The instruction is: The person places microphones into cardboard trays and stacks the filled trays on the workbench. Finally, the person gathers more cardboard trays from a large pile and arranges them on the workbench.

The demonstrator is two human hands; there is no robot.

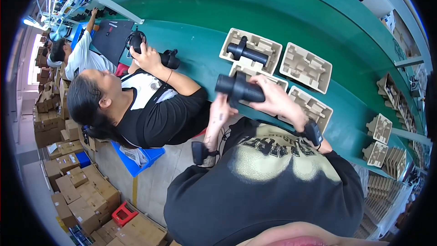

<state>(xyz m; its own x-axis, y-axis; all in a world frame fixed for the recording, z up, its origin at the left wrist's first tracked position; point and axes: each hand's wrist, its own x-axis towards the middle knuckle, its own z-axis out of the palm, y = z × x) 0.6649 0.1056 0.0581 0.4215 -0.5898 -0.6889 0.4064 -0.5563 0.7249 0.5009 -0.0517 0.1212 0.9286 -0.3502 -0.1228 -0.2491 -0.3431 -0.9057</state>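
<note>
A thick black tube, shaped like a scope (243,90) with a collar around its middle, is held level above the green bench. My right hand (275,101) wraps its ribbed right end. Below its left part, my left hand (221,110) grips it with bent fingers; some fingertips are hidden behind the tube. Just beyond lies a similar black scope (253,55) in a beige moulded tray (276,61). Another tray (283,82) is partly covered by the tube I hold. To the right are a beige tray (324,57) and a nearer one (324,120), partly behind my right arm.
At my left, a co-worker holds a black device (169,59) over the green bench (195,36). A second person works farther along. Several beige trays (381,128) are stacked at the right. A blue bin (150,157) and cardboard boxes (91,191) stand on the floor.
</note>
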